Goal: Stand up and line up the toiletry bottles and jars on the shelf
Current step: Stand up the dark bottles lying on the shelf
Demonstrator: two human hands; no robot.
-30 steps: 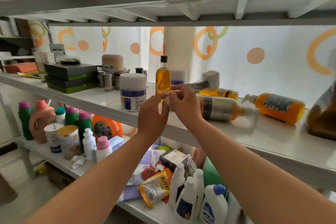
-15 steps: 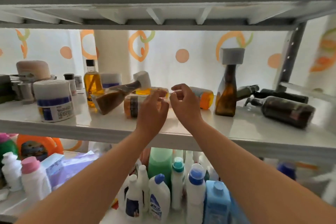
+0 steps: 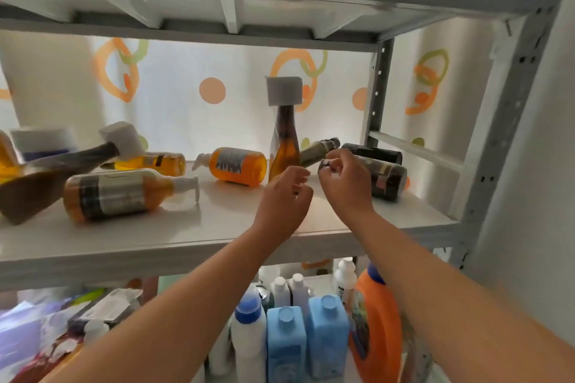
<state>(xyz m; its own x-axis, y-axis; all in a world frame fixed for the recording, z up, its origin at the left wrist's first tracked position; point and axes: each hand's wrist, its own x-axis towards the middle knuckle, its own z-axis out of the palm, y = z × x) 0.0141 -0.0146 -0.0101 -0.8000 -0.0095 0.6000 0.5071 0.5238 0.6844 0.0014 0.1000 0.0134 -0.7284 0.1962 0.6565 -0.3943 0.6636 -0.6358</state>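
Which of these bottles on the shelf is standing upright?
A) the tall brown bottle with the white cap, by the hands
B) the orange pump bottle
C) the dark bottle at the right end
A: the tall brown bottle stands on its base, cap on top; the orange pump bottle and the dark bottle lie on their sides.

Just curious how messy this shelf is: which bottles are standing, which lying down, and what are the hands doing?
tall amber bottle: upright.
orange pump bottle: lying on its side.
silver-labelled pump bottle: lying down.
white-capped brown bottle: tipped over.
dark pump bottle: lying down.
left hand: loosely curled, empty.
right hand: at that bottle's pump; grip unclear.
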